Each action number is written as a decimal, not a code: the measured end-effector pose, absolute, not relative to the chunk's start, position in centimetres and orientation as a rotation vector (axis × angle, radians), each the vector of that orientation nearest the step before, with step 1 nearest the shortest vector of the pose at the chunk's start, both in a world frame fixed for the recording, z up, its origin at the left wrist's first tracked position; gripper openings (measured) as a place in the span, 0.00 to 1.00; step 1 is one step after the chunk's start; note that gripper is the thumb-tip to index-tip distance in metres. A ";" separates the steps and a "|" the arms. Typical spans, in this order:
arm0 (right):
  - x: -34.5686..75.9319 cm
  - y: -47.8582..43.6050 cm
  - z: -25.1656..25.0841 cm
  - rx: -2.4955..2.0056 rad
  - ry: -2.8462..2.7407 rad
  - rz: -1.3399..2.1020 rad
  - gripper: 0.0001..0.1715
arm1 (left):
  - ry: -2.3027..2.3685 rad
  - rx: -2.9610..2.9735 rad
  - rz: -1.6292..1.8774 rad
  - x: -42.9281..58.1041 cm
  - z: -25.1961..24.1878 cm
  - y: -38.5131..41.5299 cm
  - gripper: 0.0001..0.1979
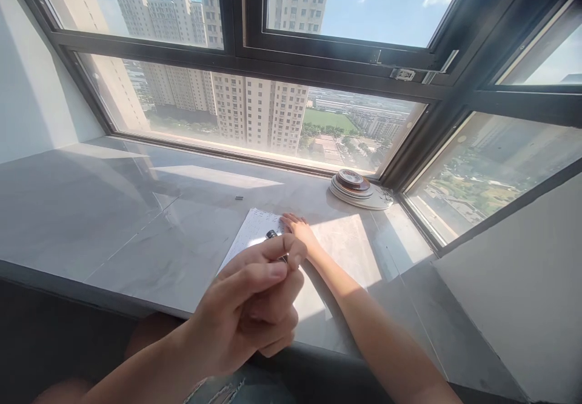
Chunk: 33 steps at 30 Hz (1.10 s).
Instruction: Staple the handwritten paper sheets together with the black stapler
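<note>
My left hand (pixel 254 301) is raised close to the camera with its fingers curled. Thumb and forefinger pinch together, and a small dark bit shows between their tips; its kind I cannot make out. Just above the forefinger a small dark, shiny object (pixel 271 234) shows against the paper; whether it lies there or belongs to what the hand holds is unclear. My right hand (pixel 297 231) lies flat by the upper right edge of a white sheet of paper (pixel 245 237) with printed or written lines, its fingers stretched out. My left hand covers much of the sheet.
The paper rests on a grey tiled window ledge (pixel 127 216). A small dark piece (pixel 239 198) lies beyond it. In the far right corner stands a stack of plates (pixel 352 188) beside the dark window frame (pixel 395 179). A white wall (pixel 522 276) bounds the right side.
</note>
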State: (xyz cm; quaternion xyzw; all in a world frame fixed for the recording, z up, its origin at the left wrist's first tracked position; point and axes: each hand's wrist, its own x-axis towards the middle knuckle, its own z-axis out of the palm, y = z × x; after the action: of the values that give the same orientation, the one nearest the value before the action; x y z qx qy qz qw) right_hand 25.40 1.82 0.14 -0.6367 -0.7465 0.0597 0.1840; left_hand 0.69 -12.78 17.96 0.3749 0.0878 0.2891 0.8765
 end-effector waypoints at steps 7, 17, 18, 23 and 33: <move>25.4 2.2 -0.1 -1.849 -2.112 0.199 0.26 | 0.158 0.733 0.596 3.6 17.9 -10.6 0.05; 25.5 2.3 0.2 -1.865 -2.145 0.194 0.26 | 0.096 0.758 0.577 3.1 18.1 -10.5 0.06; 25.4 2.2 0.2 -1.865 -2.141 0.192 0.26 | 0.093 0.757 0.577 3.1 18.1 -10.4 0.06; 25.3 1.9 0.4 -1.863 -2.128 0.205 0.27 | 0.078 0.725 0.567 3.1 18.1 -10.2 0.06; 25.1 1.5 0.8 -1.858 -2.133 0.169 0.27 | 0.139 0.951 0.659 3.2 17.7 -8.4 0.10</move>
State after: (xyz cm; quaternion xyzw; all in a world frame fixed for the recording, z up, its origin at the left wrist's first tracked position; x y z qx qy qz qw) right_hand 25.12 1.49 0.82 -0.6480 -0.7438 0.0589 0.1531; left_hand 3.21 -8.45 17.75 0.4492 0.0655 0.3112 0.8349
